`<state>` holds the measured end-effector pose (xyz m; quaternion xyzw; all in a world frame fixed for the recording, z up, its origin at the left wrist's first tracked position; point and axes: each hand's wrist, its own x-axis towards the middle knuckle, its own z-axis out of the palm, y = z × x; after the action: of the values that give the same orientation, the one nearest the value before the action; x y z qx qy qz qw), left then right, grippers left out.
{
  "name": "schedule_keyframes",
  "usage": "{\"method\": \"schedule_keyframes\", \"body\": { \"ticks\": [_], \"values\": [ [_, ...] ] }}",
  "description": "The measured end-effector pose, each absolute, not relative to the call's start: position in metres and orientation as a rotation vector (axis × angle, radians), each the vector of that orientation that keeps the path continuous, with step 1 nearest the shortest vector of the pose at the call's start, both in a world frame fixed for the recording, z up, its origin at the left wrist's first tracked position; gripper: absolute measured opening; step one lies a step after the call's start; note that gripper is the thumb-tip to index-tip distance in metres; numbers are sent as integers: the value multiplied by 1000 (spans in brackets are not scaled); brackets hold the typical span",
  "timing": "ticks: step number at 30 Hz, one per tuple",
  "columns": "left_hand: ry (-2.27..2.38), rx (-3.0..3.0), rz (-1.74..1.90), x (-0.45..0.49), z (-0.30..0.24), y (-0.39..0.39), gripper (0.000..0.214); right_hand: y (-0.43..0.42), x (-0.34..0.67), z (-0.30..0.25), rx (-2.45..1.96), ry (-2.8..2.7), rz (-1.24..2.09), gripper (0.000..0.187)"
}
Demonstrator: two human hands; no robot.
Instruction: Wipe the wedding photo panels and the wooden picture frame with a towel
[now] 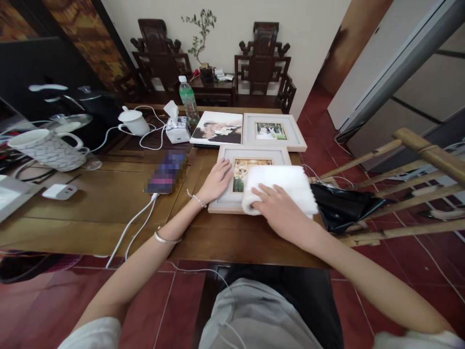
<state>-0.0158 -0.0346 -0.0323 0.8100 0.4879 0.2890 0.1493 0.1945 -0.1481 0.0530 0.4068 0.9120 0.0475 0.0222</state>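
Note:
A white picture frame point(250, 154) with a small photo lies flat near the front edge of the wooden table point(109, 203). My left hand point(217, 180) rests flat on the frame's left border, fingers stretched out. My right hand point(278, 207) presses flat on a fluffy white cloth point(286, 183) that covers the frame's right half. A second white frame point(273, 132) and an unframed photo print point(218, 128) lie just behind it.
A phone point(166, 172) on a white cable lies left of the frame. Further back stand a tissue box point(177, 130), a green bottle point(188, 99) and a white teapot point(133, 121). A patterned mug point(47, 148) is at far left. A black bag point(341, 206) and a bamboo rack point(417, 184) are on the right.

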Motion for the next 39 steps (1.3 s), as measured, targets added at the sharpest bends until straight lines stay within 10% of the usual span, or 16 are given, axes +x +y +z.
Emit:
{"method": "schedule_keyframes", "body": {
  "ticks": [26, 39],
  "values": [
    [1315, 2461, 827, -17, -35, -36, 42, -63, 255, 44, 1786, 2678, 429, 53],
    [1306, 2507, 854, -16, -29, -38, 40, 9, 150, 24, 1376, 2841, 507, 31]
  ]
}}
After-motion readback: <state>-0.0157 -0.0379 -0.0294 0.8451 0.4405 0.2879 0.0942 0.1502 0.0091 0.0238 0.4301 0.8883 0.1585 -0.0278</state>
